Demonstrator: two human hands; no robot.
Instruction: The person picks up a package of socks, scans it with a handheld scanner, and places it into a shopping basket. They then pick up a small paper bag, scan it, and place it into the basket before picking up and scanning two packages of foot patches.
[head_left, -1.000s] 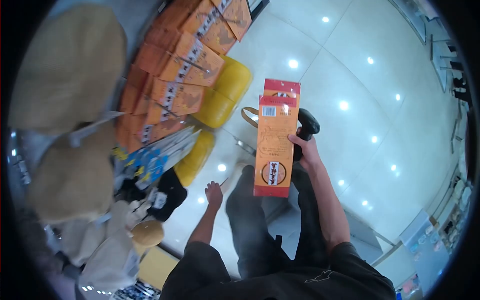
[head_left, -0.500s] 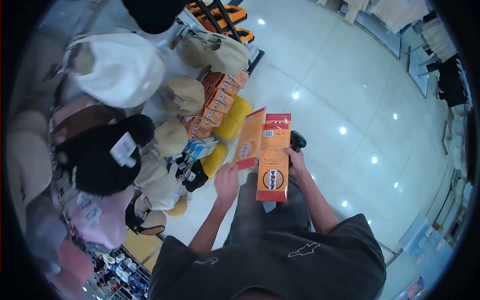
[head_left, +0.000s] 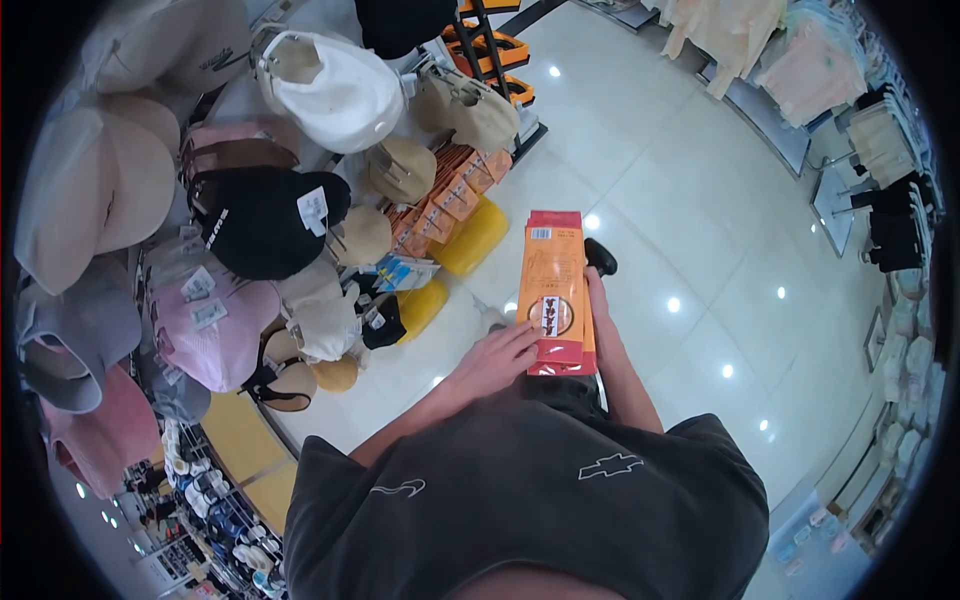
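I hold a small stack of flat orange and red packets in front of my chest. My left hand grips the stack's lower left corner, fingers on the top packet's round label. My right hand is behind the stack on its right side and mostly hidden; it also holds a black handheld device whose top sticks out past the packets.
A rack of caps and hats fills the left side, with more orange packets hanging on it and yellow bases at its foot. Glossy tiled floor spreads right. Clothing displays stand at the far right.
I stood up from the rack's low hooks. My left hand brought a separate packet against the ones in my right hand, and now both hands hold one stack.
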